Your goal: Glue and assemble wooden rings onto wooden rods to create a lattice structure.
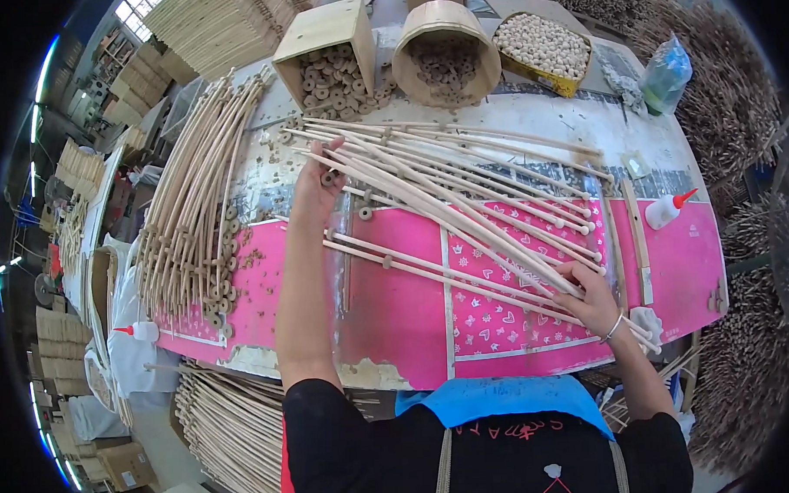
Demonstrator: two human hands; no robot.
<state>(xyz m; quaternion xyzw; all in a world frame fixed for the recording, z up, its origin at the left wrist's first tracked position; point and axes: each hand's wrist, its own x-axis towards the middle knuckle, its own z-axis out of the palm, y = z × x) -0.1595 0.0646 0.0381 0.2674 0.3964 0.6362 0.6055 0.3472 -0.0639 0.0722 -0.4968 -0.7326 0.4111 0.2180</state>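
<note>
A loose fan of long pale wooden rods (462,183) lies across the pink-covered table (397,307). My left hand (316,181) reaches out to the rods' far left ends and holds a small wooden ring against one rod tip. My right hand (594,296) grips the near right ends of several rods, close to the table's front edge. A few more rings (365,213) lie on the table beside the rods.
A big heap of curved rods with rings (193,210) lies at the left. At the back stand a wooden box of rings (332,66), a round tub of rings (444,58) and a yellow box of beads (544,46). A glue bottle (669,209) lies right; another glue bottle (138,330) left.
</note>
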